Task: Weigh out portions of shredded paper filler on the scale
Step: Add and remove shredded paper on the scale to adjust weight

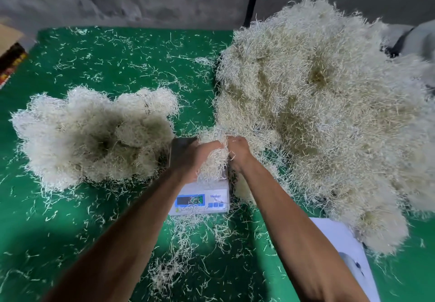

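Cream shredded paper clump sits between my hands over the digital scale: my left hand and right hand both grip it. A small pile lies left, the big heap right, on the green tabletop.

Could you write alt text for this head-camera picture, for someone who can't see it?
Seen from above, a person's left hand and right hand hold a clump of shredded paper over a small digital scale on a green table. A huge pile of filler lies right, a smaller pile left.
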`<control>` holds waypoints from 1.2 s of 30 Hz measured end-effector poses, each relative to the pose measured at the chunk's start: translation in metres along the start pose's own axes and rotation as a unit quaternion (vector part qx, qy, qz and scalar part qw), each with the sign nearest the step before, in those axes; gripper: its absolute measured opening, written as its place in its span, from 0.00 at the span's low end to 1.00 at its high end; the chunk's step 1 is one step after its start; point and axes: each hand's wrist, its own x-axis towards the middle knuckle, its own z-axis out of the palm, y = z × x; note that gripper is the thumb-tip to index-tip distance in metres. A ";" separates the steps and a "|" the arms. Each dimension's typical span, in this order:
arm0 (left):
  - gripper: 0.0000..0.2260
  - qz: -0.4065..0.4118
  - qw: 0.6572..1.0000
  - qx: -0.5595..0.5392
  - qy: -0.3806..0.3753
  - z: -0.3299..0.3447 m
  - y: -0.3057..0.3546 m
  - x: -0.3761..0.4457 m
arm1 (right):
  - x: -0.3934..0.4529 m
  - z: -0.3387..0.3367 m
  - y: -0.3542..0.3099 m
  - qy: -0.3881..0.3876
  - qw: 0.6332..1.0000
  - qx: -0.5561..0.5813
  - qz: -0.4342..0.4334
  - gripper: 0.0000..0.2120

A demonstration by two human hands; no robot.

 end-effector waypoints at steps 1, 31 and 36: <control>0.31 -0.011 1.000 -0.001 -0.005 0.000 0.004 -0.004 | 0.003 -0.001 -0.005 0.000 0.999 0.020 0.026 0.10; 0.20 -0.070 0.981 -0.014 -0.180 0.023 0.036 -0.069 | 0.052 -0.082 -0.024 0.096 0.990 -0.103 0.009 0.12; 0.12 -0.128 0.977 -0.165 -0.051 -0.011 0.015 -0.058 | 0.066 -0.137 -0.021 0.165 0.963 -0.210 -0.029 0.14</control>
